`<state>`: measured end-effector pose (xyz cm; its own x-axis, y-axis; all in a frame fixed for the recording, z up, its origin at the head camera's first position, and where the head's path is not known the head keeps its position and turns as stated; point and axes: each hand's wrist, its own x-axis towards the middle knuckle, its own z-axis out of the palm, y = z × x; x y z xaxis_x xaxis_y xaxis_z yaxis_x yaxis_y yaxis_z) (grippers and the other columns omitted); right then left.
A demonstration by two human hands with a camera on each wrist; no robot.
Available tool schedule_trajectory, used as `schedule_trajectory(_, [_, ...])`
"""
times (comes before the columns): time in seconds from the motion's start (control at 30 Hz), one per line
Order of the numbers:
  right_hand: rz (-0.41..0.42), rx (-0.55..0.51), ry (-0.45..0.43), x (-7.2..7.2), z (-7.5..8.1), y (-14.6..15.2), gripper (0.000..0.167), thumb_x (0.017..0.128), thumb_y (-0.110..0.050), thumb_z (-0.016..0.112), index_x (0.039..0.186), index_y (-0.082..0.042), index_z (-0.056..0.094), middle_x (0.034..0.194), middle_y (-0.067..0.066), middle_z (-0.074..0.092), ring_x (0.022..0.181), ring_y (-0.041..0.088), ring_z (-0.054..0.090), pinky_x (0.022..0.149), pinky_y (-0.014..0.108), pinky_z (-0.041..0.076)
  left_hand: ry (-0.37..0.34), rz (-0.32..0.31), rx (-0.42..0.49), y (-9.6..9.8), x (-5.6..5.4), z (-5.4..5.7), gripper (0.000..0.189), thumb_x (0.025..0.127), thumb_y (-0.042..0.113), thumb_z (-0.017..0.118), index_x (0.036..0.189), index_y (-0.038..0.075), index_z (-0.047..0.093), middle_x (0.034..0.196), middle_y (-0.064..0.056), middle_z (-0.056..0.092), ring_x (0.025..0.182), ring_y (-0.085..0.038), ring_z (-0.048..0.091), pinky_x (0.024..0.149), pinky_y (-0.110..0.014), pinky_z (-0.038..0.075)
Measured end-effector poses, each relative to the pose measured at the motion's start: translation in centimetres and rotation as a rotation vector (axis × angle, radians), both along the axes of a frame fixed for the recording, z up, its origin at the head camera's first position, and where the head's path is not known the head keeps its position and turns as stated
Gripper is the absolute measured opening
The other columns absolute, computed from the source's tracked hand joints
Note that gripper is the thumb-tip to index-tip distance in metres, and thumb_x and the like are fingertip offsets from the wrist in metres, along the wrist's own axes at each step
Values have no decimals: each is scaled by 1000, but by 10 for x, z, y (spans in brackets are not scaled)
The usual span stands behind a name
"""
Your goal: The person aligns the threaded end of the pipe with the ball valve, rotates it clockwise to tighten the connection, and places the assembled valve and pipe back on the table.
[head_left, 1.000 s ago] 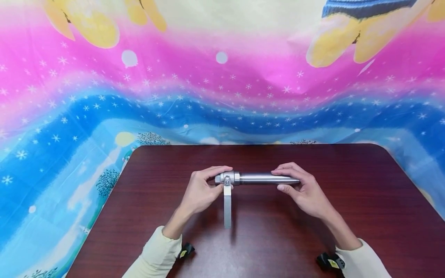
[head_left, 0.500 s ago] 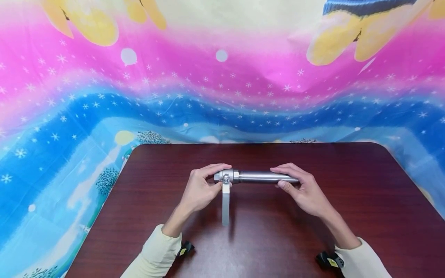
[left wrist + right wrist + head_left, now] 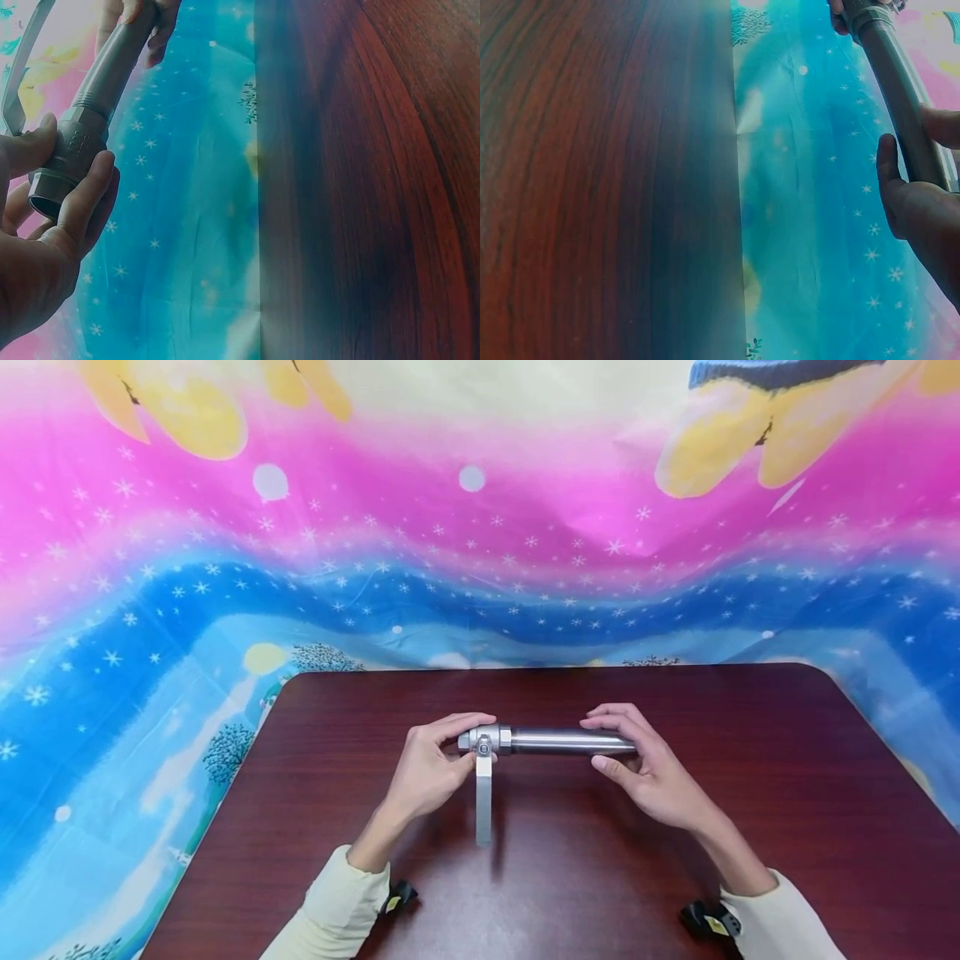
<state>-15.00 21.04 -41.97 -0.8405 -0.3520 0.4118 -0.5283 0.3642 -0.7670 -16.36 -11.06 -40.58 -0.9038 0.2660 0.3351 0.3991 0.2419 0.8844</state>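
A steel ball valve (image 3: 485, 740) with a long flat lever handle (image 3: 483, 802) is held level over the table. My left hand (image 3: 435, 768) grips the valve body, thumb below and fingers above; its open round end (image 3: 49, 196) shows in the left wrist view. A smooth metal pipe (image 3: 555, 741), threaded at its left end, extends rightward from the valve. My right hand (image 3: 656, 768) is loosely spread around the pipe's far end. Its thumb (image 3: 611, 767) stands just below the pipe and its fingertips lie along the upper edge. The palm hides the pipe's tip.
The dark red-brown wooden table (image 3: 375, 710) has rounded far corners. Behind it hangs a pink and blue cloth (image 3: 480, 568) with printed snowflakes. A black wrist camera (image 3: 397, 897) sits by the left sleeve, another black camera (image 3: 708, 920) by the right.
My right thumb and fingers have loosened and spread away from the pipe. My left hand keeps its grip on the valve, which appears slightly farther left in view.
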Motion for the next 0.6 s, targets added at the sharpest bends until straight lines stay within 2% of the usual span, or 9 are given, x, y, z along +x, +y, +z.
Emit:
schedule_trajectory(0.13, [7, -7, 21, 1, 1, -1, 44, 95, 12, 71, 133, -11, 67, 136, 4, 54, 110, 2, 58, 61, 22, 54, 0, 4, -8, -1, 0, 0, 53, 83, -16, 68, 127, 12, 79, 125, -8, 78, 100, -17, 69, 82, -23, 63])
schedule_trajectory(0.3, [-11, 7, 66, 0, 0, 0, 46, 92, 13, 73, 130, -12, 70, 129, 3, 60, 113, 3, 56, 77, 16, 50, 4, 5, -15, 0, -1, 0, 53, 83, -15, 68, 127, 12, 79, 126, -8, 78, 100, -17, 69, 81, -28, 65])
schedule_trajectory(0.43, [-30, 14, 75, -2, -1, 0, 47, 91, 14, 73, 130, -13, 71, 129, 3, 63, 118, 1, 55, 92, 10, 46, 2, 8, -16, 0, -1, -1, 53, 83, -15, 68, 127, 13, 79, 126, -8, 78, 101, -17, 69, 80, -26, 64])
schedule_trajectory(0.6, [-49, 18, 73, -3, -1, 1, 45, 93, 11, 73, 133, -12, 72, 129, 4, 65, 118, 1, 57, 95, 8, 45, 4, 5, -9, 0, 0, -1, 53, 84, -15, 68, 127, 13, 79, 126, -8, 78, 102, -17, 69, 81, -22, 63])
